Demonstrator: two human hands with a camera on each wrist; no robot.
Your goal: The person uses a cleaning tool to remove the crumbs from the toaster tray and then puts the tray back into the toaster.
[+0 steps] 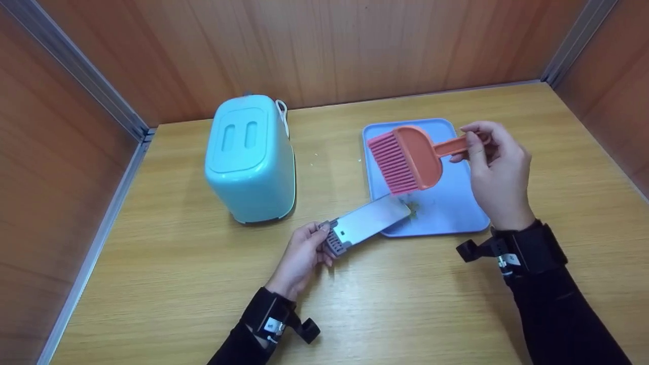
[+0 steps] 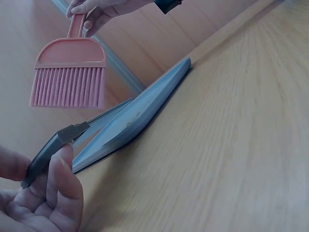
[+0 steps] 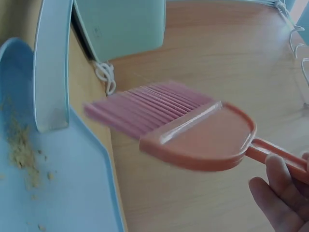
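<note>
- Right hand (image 1: 499, 172) pinches the handle of my pink brush (image 1: 405, 159), held in the air above the blue tray (image 1: 456, 213), bristles pointing down-left.
- Left hand (image 1: 304, 253) grips the grey handle end of the pale dustpan (image 1: 367, 221); its front lip rests on the tray's near-left edge.
- Crumbs (image 1: 413, 210) lie on the tray just past the dustpan's lip.
- Teal lidded bin (image 1: 251, 157) stands on the wooden table (image 1: 405, 304), left of the tray, well apart from both hands.
</note>
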